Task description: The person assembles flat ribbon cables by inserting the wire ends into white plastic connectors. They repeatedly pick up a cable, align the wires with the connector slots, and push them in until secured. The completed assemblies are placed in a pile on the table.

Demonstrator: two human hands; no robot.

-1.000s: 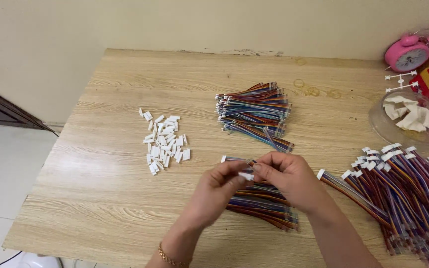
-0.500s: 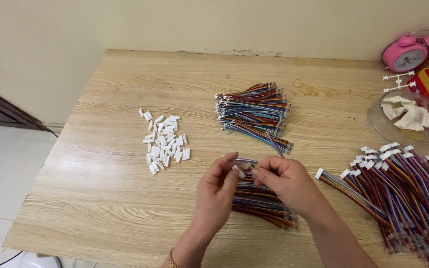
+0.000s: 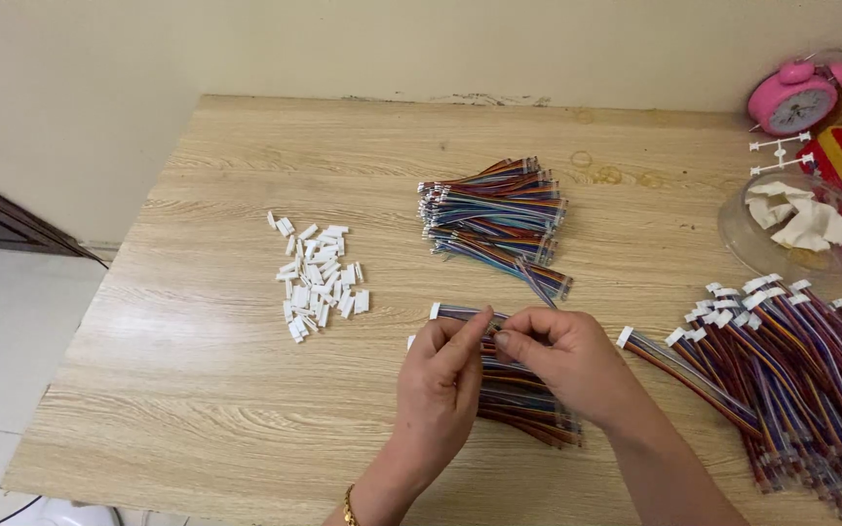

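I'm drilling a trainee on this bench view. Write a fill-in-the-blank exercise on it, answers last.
1. The alarm clock at the table's far right corner is coloured ____.
2. The loose connector housings heaped left of the hands are coloured ____.
3. The left hand and right hand meet over a small pile of wire bundles, pinching a multicoloured ____.
4. The clear bowl holds pieces coloured ____.

Answers: pink; white; wire; white

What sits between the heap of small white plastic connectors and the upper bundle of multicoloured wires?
Nothing: between the white connectors and wire bundle, the head view shows bare wooden table.
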